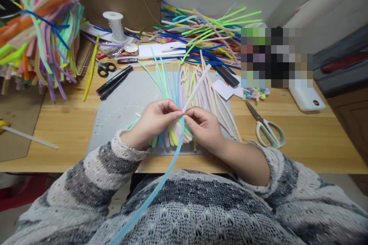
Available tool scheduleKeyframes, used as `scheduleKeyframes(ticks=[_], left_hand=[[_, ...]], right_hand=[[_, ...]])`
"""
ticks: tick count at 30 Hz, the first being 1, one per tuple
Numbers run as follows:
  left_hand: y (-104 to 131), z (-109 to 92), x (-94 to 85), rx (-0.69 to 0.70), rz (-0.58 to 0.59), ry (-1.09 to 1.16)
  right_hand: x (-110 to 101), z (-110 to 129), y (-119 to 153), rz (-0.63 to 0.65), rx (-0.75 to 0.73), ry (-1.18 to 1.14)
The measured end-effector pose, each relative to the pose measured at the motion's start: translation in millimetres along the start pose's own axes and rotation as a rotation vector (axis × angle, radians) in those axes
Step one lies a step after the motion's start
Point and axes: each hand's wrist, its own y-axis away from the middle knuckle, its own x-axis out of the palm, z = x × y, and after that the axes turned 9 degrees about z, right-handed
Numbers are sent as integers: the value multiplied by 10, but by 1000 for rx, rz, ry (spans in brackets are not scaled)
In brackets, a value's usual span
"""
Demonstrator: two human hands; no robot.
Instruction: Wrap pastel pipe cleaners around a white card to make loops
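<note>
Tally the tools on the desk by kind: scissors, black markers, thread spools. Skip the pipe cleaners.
Scissors: 2, the pale green pair right of the hands and the small black pair at the back left.
Black markers: 2, side by side left of the grey mat.
Thread spools: 1, the white spool at the back.
Total: 5.

Pale green scissors (268, 129) on wooden desk (316, 141), right of grey cutting mat (120, 111); black markers (113, 81) and small black scissors (105, 68) at upper left; white thread spool (115, 26) behind; white phone (307, 98) at far right
</note>
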Motion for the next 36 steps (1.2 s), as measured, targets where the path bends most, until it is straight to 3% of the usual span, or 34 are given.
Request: scheduleKeyframes(ticks=[9, 13, 16, 21, 25, 30, 36], left_hand=[[-2, -20, -14, 43, -45, -164], [11, -32, -5, 89, -113, -327], [30, -31, 6, 115, -101, -406], [20, -5, -14, 64, -49, -345], [7, -3, -33, 102, -25, -401], [31, -44, -4, 136, 1, -479], [50, -42, 1, 146, -42, -541]], right_hand=[[-29, 48, 13, 32, -77, 85], [6, 23, -35, 87, 52, -121], [50, -19, -55, 39, 151, -261], [65, -43, -60, -5, 217, -298], [67, -48, -46, -1, 246, -297], [57, -50, -32, 43, 274, -163], [-73, 100, -71, 115, 110, 317]])
